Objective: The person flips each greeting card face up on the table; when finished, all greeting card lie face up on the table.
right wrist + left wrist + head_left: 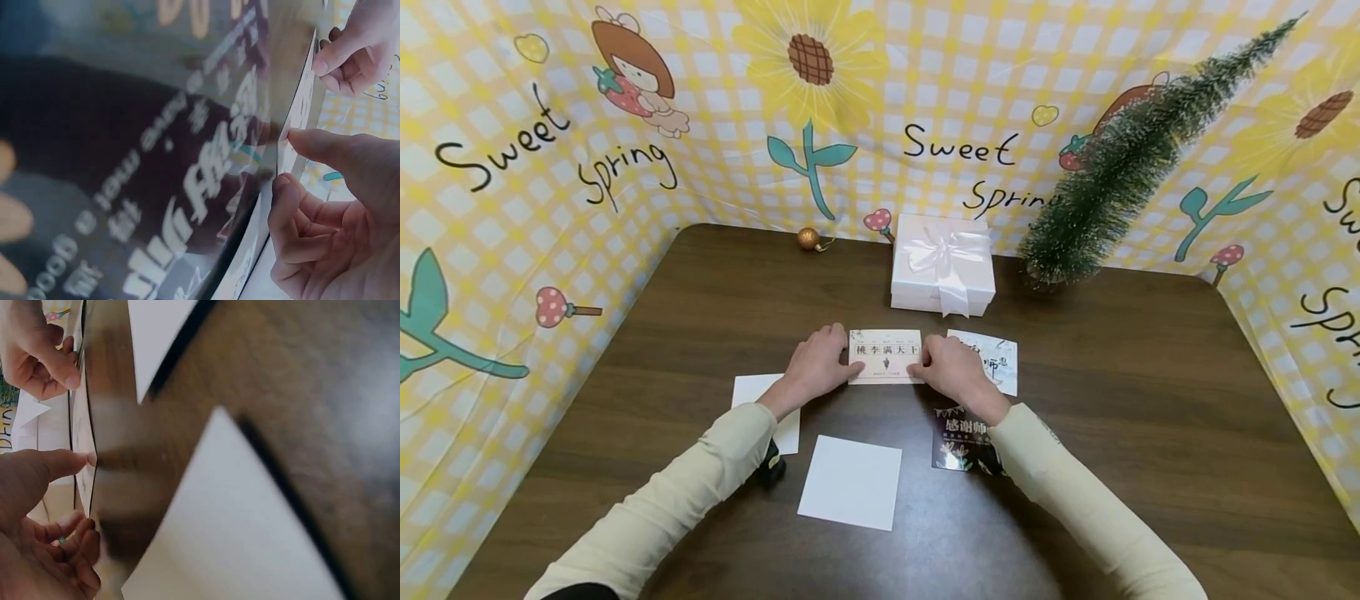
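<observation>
Between the two hands is a cream card [885, 357] with a row of dark printed characters and a small motif below them. My left hand [817, 367] pinches its left edge, the thumb [69, 464] on the printed face and the other fingers curled at the side. On the opposite edge my right hand [953, 367] pinches in the same way, as the right wrist view shows its thumb [312, 144] on the card. A pale blue card [1004, 360] with brush lettering lies right beside the right hand, partly covered by it. Below that wrist lies a dark card [953, 440] with light lettering.
Two blank white cards [850, 483] [787, 429] lie nearer, one partly under the left forearm. A white gift box [917, 279] with a pink bow stands behind the hands. A gold ball ornament [808, 239] and a small green tree [1097, 192] stand along the patterned backdrop [700, 50].
</observation>
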Available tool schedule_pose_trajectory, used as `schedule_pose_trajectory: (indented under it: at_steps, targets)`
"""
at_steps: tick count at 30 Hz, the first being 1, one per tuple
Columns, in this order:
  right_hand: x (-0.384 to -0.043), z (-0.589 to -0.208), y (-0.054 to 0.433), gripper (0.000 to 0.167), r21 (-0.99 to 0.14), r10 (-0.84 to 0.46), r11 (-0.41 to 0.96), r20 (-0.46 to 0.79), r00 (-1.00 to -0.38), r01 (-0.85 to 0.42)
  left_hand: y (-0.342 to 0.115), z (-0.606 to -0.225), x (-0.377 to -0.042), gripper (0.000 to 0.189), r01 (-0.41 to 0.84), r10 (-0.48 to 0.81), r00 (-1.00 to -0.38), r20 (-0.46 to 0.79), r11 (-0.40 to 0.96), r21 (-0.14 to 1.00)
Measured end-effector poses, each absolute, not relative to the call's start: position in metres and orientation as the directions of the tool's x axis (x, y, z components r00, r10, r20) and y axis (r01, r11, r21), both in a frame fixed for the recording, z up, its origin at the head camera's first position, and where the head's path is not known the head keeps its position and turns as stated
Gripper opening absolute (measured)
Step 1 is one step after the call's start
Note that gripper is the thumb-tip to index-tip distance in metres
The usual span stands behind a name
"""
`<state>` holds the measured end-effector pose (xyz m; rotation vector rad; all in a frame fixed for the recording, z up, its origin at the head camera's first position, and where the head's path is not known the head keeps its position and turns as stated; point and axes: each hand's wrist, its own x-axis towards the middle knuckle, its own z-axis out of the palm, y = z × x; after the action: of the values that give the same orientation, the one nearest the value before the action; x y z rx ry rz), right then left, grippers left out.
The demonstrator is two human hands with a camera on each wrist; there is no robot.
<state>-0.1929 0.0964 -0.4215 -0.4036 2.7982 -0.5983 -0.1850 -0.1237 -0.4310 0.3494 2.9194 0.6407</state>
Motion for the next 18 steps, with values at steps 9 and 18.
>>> schedule_pose_trajectory:
  at_steps: [9, 18]
  targets:
    - [-0.164, -0.414, 0.089, 0.02, -0.44, -0.499, 0.773, 0.021, -0.866, -0.457, -0.134, -0.426, -0.166, 0.011, 0.518, 0.512, -0.851, 0.121, 0.777, 0.358]
    - [-0.111, -0.421, 0.083, 0.034, -0.238, -0.788, 0.547, 0.18, -0.589, -0.803, -0.155, -0.424, -0.127, 0.011, 0.704, 0.697, -0.707, 0.12, 0.678, 0.21]
